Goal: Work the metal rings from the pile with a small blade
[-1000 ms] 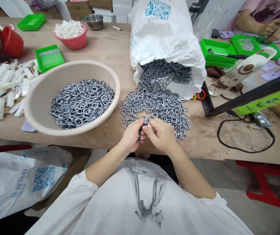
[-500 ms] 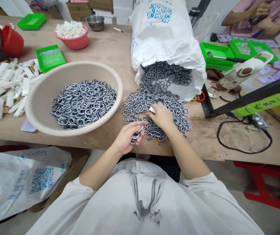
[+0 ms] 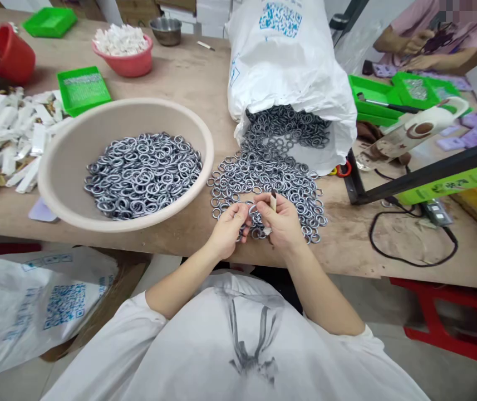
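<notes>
Hundreds of grey metal rings cover the middle of a long wooden worktop [image 3: 188,83]. Farthest back, a large white sack [image 3: 288,61] lies on its side with its mouth toward the person, and rings spill out of it into a loose pile of rings [image 3: 275,178] on the bare wood. Left of the pile, just beside it, sits a wide beige basin [image 3: 96,131] partly filled with more rings. Both hands meet at the near edge of the pile, close to the worktop's front edge. The left hand [image 3: 227,231] is curled around a small bunch of rings, fingers closed on them. The right hand [image 3: 282,223] pinches a single ring [image 3: 254,210] between thumb and fingertips, touching the left hand's fingers, with a small dark-tipped tool [image 3: 272,199] gripped upright. The pile lies directly ahead of both hands, the right hand nearer its centre; the basin is on the left hand's side.
</notes>
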A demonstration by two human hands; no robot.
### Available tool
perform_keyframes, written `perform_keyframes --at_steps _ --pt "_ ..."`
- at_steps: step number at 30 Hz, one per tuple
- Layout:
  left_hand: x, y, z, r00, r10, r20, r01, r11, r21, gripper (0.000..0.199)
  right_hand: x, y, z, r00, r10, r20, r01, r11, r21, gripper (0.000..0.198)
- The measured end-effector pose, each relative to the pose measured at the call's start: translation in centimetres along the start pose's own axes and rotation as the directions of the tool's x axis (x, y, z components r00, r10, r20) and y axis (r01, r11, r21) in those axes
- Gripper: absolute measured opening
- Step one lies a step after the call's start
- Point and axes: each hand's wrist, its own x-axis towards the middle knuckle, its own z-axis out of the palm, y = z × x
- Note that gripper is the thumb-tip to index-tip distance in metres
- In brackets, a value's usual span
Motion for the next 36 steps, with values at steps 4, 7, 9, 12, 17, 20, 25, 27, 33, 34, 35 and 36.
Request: perform_keyframes --at_steps 4,7,9,12,17,20,25,27,33,34,35,36 --pt "0.0 -1.2 1.0 0.995 0.101 -0.006 -0.101 0.993 0.056 0.053 -2.0 0.4 1.3 0.975 -0.088 -0.203 0.122 0.979 0.166 0.031" --pt "-0.1 -1.6 1.2 0.992 0.124 0.011 -0.125 0.989 0.081 0.053 -2.3 0.6 1.4 0.953 -0.115 -0.280 0.181 0.958 0.224 0.028" --pt "-0.1 -1.6 1.3 0.988 0.153 -0.002 -0.152 0.985 0.085 0.051 -2.4 0.7 1.3 0.958 -0.117 -0.263 0.182 0.955 0.234 0.025" --pt "0.1 -1.3 1.4 0.980 0.194 -0.042 -0.191 0.979 0.075 0.049 -2.7 0.7 1.1 0.977 -0.100 -0.187 0.137 0.970 0.201 0.028" --pt "0.1 -0.8 1.6 0.985 0.166 -0.053 -0.165 0.986 0.032 0.051 -2.8 0.5 0.8 1.000 -0.002 0.013 0.000 0.980 0.199 0.038" --pt "0.0 -0.8 1.6 0.988 0.148 -0.049 -0.148 0.989 0.017 0.051 -2.2 0.2 0.5 0.992 0.036 0.121 -0.059 0.980 0.190 0.039" --pt "-0.3 -0.5 1.6 0.998 0.070 0.005 -0.070 0.998 0.007 0.052 -1.3 -0.5 -0.4 0.990 -0.127 0.058 0.132 0.987 -0.092 0.034" --pt "-0.3 -0.2 1.6 0.999 0.047 0.004 -0.047 0.999 -0.024 0.053 -1.7 -0.9 -0.8 0.962 -0.259 0.083 0.272 0.898 -0.346 0.038" --pt "-0.3 0.0 1.6 0.998 -0.007 -0.061 0.003 0.998 -0.065 0.054 -3.7 -1.4 -0.8 0.866 -0.379 0.326 0.486 0.490 -0.723 0.046" --pt "-0.3 -0.1 1.6 0.998 -0.008 -0.057 0.004 0.998 -0.067 0.054 -3.8 -1.4 -0.7 0.861 -0.384 0.335 0.493 0.462 -0.737 0.047" --pt "-0.3 -0.2 1.6 0.998 -0.009 -0.054 0.005 0.998 -0.067 0.054 -3.8 -1.5 -0.7 0.857 -0.386 0.342 0.497 0.442 -0.747 0.048" --pt "-0.4 -0.3 1.6 0.999 -0.010 -0.053 0.006 0.998 -0.065 0.054 -3.7 -1.5 -0.7 0.855 -0.384 0.349 0.499 0.428 -0.754 0.050"
